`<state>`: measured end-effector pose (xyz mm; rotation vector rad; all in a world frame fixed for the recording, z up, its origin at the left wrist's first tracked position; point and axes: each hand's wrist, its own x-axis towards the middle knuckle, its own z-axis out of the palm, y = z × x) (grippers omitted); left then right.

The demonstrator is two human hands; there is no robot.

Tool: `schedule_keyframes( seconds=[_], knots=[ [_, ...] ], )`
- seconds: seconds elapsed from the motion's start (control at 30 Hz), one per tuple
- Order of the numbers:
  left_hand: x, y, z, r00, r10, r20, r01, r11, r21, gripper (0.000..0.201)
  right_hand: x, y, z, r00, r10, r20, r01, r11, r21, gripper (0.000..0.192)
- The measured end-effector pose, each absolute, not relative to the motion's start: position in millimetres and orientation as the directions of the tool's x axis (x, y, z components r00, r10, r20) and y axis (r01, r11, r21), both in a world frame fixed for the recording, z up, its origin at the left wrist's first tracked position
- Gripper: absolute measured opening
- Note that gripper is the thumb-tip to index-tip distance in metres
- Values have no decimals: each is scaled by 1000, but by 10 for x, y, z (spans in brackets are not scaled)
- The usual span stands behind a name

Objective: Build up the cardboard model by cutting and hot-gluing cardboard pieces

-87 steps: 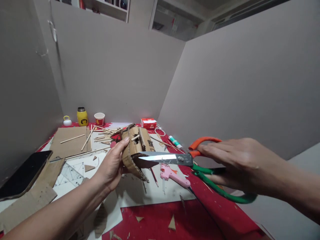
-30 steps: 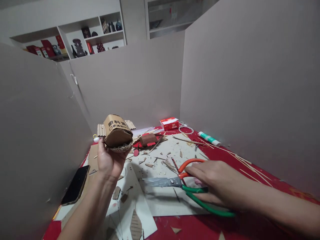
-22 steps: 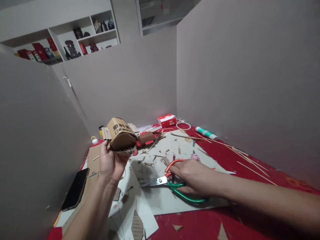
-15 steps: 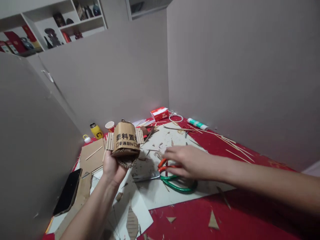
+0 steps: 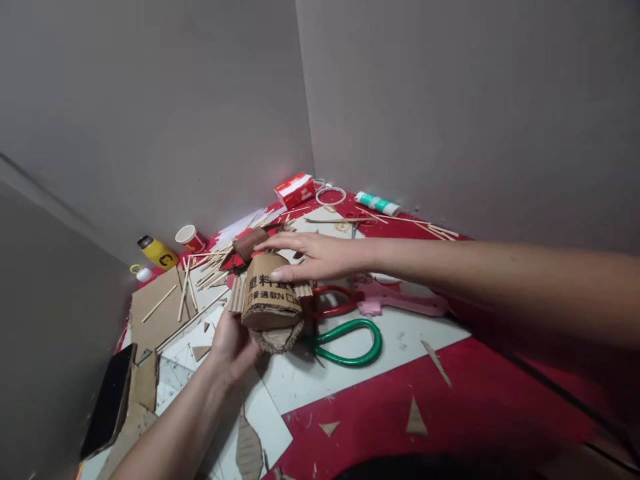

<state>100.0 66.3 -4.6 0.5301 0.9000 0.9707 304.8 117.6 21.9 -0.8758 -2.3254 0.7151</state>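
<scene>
My left hand (image 5: 231,341) grips a small curved cardboard model (image 5: 269,299) with black printed characters, held just above the table. My right hand (image 5: 311,255) reaches across with flat, spread fingers, its fingertips resting on the top of the model. Below and to the right of the model lie scissors (image 5: 345,327) with one red and one green handle, on a white sheet (image 5: 400,340). A pink glue gun (image 5: 395,301) lies beside them, under my right forearm.
Wooden sticks (image 5: 205,270), a cardboard sheet (image 5: 157,310), a yellow bottle (image 5: 157,252), a paper cup (image 5: 189,235), a red box (image 5: 295,190), a glue tube (image 5: 377,203) and a black phone (image 5: 107,401) lie on the red table. Grey partition walls enclose it.
My right hand let go of the scissors, left them on the white sheet, and moved up onto the cardboard model. The view tilted down and the model came lower.
</scene>
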Motion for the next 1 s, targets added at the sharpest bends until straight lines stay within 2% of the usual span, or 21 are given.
schedule_keyframes(
  seconds=[0.13,0.27,0.4,0.5,0.57,0.73,0.83,0.9,0.97,1.0],
  knots=[
    [973,810,-104,251,854,-455,-471,519,714,36,3053,1301,62,-620,745,244,453,595,-665,64],
    [876,921,-99,207,848,-487,-446,525,725,35,2980,1324,-82,-564,792,235,493,551,-674,61],
    [724,975,-70,121,834,-538,-438,531,726,41,2852,1237,-140,-503,846,176,552,471,-688,49],
    [636,1008,-87,69,818,-571,-403,547,734,43,2775,1130,-123,-463,878,120,639,424,-642,34],
    [600,1047,-114,34,835,-549,-380,518,766,45,2749,1053,-112,-430,900,73,692,381,-614,31],
    [426,1151,-192,-88,923,-373,-310,331,891,44,2794,935,-101,-380,925,9,774,324,-544,38],
    [170,1062,-212,-245,951,-188,-244,127,962,33,2869,961,-47,-412,907,88,770,398,-498,34],
    [-19,885,-202,-310,950,29,-87,-58,995,23,2897,1019,-1,-512,819,258,679,570,-463,30],
    [-157,644,-181,-305,927,217,149,-179,972,20,2880,1097,24,-637,651,413,526,759,-384,42],
    [-194,520,-174,-279,918,280,275,-203,940,18,2851,1140,24,-692,566,447,449,823,-348,50]
  ],
)
